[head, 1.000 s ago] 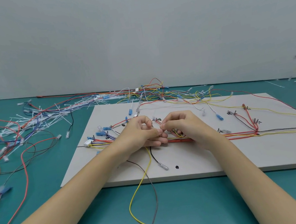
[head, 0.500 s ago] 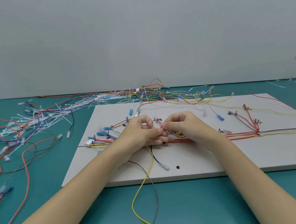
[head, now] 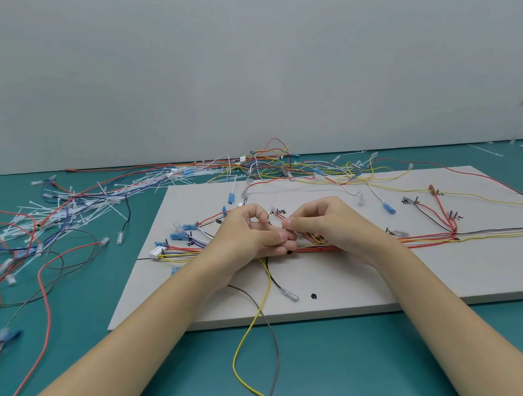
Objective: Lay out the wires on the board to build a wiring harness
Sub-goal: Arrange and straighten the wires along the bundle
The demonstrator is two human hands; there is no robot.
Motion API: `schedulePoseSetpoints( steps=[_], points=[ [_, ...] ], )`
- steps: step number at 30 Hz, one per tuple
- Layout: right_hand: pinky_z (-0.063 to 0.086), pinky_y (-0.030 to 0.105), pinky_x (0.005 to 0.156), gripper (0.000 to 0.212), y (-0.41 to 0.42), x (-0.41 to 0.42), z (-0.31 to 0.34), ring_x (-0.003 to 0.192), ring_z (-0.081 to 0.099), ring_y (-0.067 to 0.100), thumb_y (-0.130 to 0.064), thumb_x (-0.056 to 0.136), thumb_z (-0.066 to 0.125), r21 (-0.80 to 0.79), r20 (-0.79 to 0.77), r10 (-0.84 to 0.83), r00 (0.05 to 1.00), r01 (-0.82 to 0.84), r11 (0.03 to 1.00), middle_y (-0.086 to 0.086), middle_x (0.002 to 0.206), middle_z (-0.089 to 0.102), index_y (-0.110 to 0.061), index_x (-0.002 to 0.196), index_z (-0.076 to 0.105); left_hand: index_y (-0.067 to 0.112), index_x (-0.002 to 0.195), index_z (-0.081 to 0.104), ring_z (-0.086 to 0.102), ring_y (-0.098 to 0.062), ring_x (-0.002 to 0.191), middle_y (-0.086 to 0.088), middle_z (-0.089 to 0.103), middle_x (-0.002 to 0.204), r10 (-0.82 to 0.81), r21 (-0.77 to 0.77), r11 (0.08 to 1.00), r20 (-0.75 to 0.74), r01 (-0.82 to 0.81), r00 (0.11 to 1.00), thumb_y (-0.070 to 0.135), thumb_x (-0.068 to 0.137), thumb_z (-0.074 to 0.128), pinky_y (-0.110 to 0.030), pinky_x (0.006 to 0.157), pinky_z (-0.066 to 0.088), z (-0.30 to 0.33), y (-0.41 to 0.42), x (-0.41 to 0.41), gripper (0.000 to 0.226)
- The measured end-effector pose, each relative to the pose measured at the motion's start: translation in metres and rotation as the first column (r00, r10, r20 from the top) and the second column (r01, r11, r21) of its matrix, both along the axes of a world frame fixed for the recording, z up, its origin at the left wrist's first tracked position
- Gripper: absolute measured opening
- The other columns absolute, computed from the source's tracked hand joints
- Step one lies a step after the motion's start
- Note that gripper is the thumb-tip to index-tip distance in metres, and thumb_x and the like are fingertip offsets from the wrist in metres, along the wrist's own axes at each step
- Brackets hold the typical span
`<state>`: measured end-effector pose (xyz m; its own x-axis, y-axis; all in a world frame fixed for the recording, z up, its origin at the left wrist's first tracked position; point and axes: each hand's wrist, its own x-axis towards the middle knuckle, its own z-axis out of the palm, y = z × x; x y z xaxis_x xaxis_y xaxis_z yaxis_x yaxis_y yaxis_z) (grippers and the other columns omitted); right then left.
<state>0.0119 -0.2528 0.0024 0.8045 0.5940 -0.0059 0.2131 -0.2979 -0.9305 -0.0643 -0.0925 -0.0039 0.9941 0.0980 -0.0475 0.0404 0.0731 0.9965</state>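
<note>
Hands are meeting over a wire bundle at the middle of the board.

The left hand (head: 252, 233) and right hand (head: 325, 222) are curling their fingers and touching fingertip to fingertip, each grip pinching at the red wire bundle (head: 318, 248) lying on the white board (head: 385, 287); exactly which strand each is holding is too small to tell. A yellow wire (head: 249, 328) and a grey wire (head: 272, 338) are trailing from under the left hand, off the board's near edge, onto the teal desk (head: 347, 371). A heap of loose wires and white cable ties (head: 52, 215) is lying on the desk left of the board.
</note>
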Motion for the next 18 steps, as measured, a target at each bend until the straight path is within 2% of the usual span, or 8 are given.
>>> schedulePoseSetpoints(
  steps=[3,6,9,11,15,18],
  points=[
    [0.035,0.032,0.073,0.019,-0.0001,0.0,0.0005,0.076,0.047,0.021,-0.016,0.086,0.072,0.024,0.01,0.006,1.0,-0.006,1.0,0.016,0.081,0.064,0.003,0.087,0.072,0.008,0.086,0.043,0.072,-0.026,0.069,-0.022,0.073,0.083,0.016,0.01,1.0,0.001,-0.016,1.0,-0.012,0.084,0.063,-0.026,0.062,0.06,-0.0017,-0.001,-0.0001,0.028],
    [0.031,0.033,0.068,0.021,0.0021,-0.0016,0.0007,0.075,0.043,0.024,-0.012,0.087,0.07,0.04,0.036,0.011,0.999,-0.013,0.999,0.021,0.081,0.061,0.009,0.091,0.069,0.005,0.085,0.06,0.073,-0.024,0.071,-0.018,0.074,0.082,0.013,0.041,0.999,-0.02,-0.012,1.0,-0.003,0.083,0.07,-0.023,0.06,0.058,-0.0005,-0.0004,-0.0012,0.013],
    [0.031,0.034,0.068,0.022,0.0027,-0.0027,0.0018,0.076,0.043,0.025,-0.011,0.089,0.067,0.046,0.071,0.016,0.997,-0.019,0.999,0.036,0.087,0.061,0.011,0.093,0.068,0.014,0.076,0.069,0.074,-0.026,0.074,-0.017,0.074,0.083,0.036,0.049,0.998,-0.035,-0.035,0.999,0.004,0.083,0.073,-0.021,0.058,0.057,0.0006,-0.001,-0.0015,0.012],
    [0.032,0.035,0.072,0.021,0.0024,-0.0025,0.0024,0.078,0.045,0.025,-0.009,0.09,0.065,0.047,0.092,0.025,0.995,-0.03,0.998,0.041,0.094,0.06,0.012,0.094,0.067,0.012,0.079,0.069,0.074,-0.026,0.074,-0.015,0.075,0.082,0.05,0.045,0.998,-0.054,-0.047,0.997,0.009,0.082,0.075,-0.021,0.057,0.057,0.0017,-0.0018,-0.0013,0.006],
    [0.031,0.033,0.071,0.021,0.0027,-0.0011,0.0002,0.076,0.044,0.024,-0.011,0.092,0.063,0.023,0.137,0.026,0.99,-0.03,0.999,0.041,0.092,0.059,0.009,0.092,0.068,0.008,0.082,0.07,0.074,-0.023,0.073,-0.009,0.074,0.076,0.072,0.072,0.995,-0.072,-0.066,0.995,0.012,0.082,0.075,-0.019,0.056,0.056,0.0021,-0.0018,-0.0015,0.007],
    [0.03,0.031,0.066,0.022,0.0035,0.0,-0.0016,0.071,0.041,0.023,-0.014,0.093,0.062,0.002,0.159,0.03,0.987,-0.031,1.0,0.03,0.078,0.057,0.006,0.089,0.068,0.006,0.082,0.069,0.074,-0.022,0.069,-0.01,0.074,0.075,0.09,0.088,0.993,-0.07,-0.084,0.993,0.011,0.081,0.075,-0.018,0.054,0.056,0.002,-0.003,-0.0025,0.008]
  ],
)
